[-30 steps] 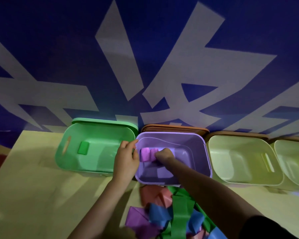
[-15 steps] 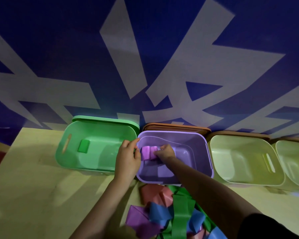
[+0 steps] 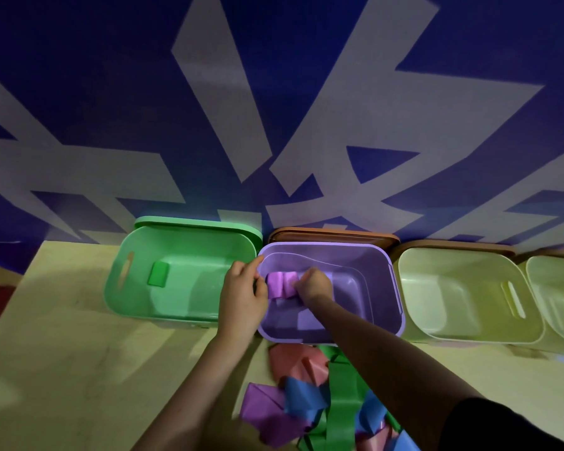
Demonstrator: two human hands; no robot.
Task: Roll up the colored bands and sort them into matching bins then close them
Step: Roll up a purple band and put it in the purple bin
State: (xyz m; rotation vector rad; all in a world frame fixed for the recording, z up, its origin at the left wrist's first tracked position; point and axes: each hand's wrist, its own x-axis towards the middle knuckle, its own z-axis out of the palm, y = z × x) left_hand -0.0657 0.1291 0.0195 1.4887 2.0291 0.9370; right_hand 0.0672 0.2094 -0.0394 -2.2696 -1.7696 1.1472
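Observation:
A purple bin [image 3: 385, 281] stands open in the middle of the row. Inside it, at the left wall, is a rolled purple band [image 3: 282, 284]. My right hand [image 3: 315, 284] is down in the bin with its fingers curled on the roll's right side. My left hand [image 3: 241, 297] grips the bin's left rim, index finger stretched along the edge. To the left, a green bin [image 3: 127, 304] holds one rolled green band [image 3: 158, 274]. A heap of loose bands [image 3: 310, 395] in pink, purple, blue and green lies on the table just in front of the purple bin.
Two pale yellow-green bins [image 3: 469, 336] [image 3: 554, 294] stand to the right. Brown lids [image 3: 332, 234] lean behind the purple and yellow bins, a green lid [image 3: 196, 222] behind the green one. A blue wall with white shapes rises directly behind. The table's left edge lies far left.
My right hand has shifted slightly deeper and leftward against the purple roll. My left hand stays on the rim. The camera has tilted a little.

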